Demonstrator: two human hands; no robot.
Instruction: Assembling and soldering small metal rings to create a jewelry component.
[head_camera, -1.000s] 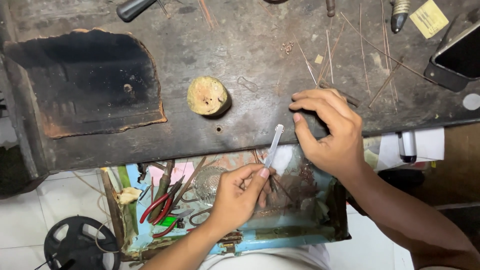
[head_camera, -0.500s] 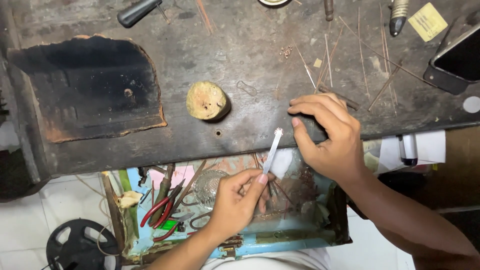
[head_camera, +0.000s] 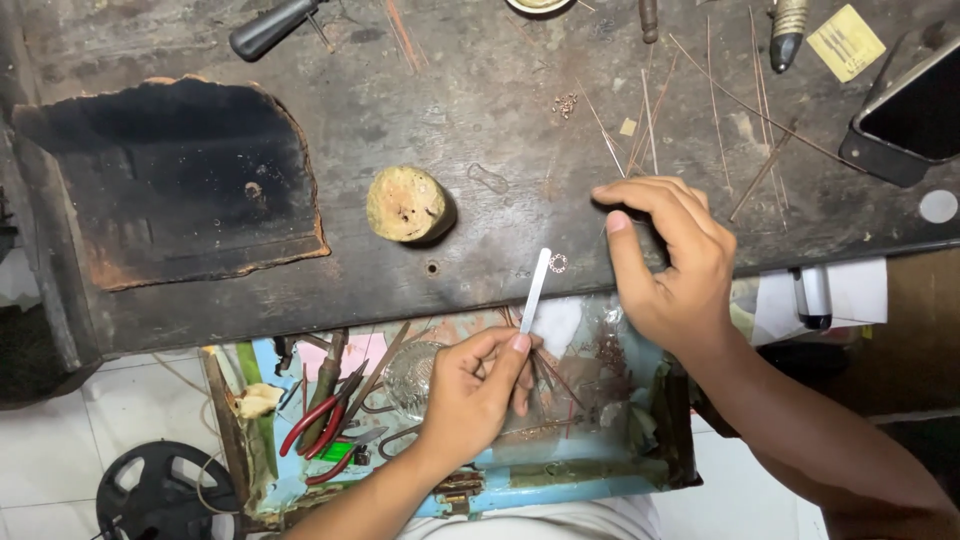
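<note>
Head view is looking straight down on a dark, scarred workbench (head_camera: 480, 120), where a short round wooden stub (head_camera: 408, 204) is standing near the front edge and a charred black slab (head_camera: 170, 190) is lying to its left. Thin copper wires (head_camera: 650, 120) are lying scattered across the bench's right half, a dark-handled tool (head_camera: 275, 27) is resting at the top edge, and a dark phone (head_camera: 915, 105) is sitting at the far right. Below the bench an open drawer (head_camera: 560, 480) is holding red-handled pliers (head_camera: 320, 420), a small glass dish (head_camera: 410, 375) and loose wire scraps. The left hand (head_camera: 470, 395) is hovering over that drawer, pinching the lower end of a slim white strip (head_camera: 536, 290) between thumb and fingertips; the strip is angling up so that its free tip is reaching over the bench's front edge. Just beside that tip, a tiny copper ring (head_camera: 558, 263) is lying on the wood, apart from both hands. The right hand (head_camera: 675, 260) is resting on the bench just to the right of the ring, fingers curled downward and thumb pointing down; whether anything is pinched under them is hidden. Nothing is lying between the strip's tip and the ring.
</note>
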